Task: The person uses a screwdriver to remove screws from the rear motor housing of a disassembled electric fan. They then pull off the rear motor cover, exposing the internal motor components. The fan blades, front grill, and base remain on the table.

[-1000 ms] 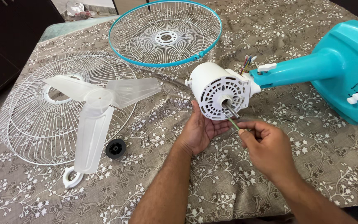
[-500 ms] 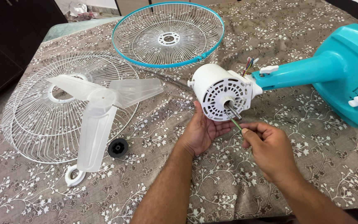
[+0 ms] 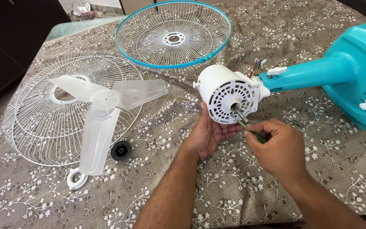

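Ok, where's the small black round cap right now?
The black cap lies on the tablecloth at lower left, beside the clear blade's tip, left of the left hand.

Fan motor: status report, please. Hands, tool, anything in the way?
Left hand cups white motor housing from below. Right hand grips green-handled screwdriver, tip at housing face beside shaft. Nothing in the way.

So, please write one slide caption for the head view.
Left hand steadies white fan motor; right hand applies green screwdriver.
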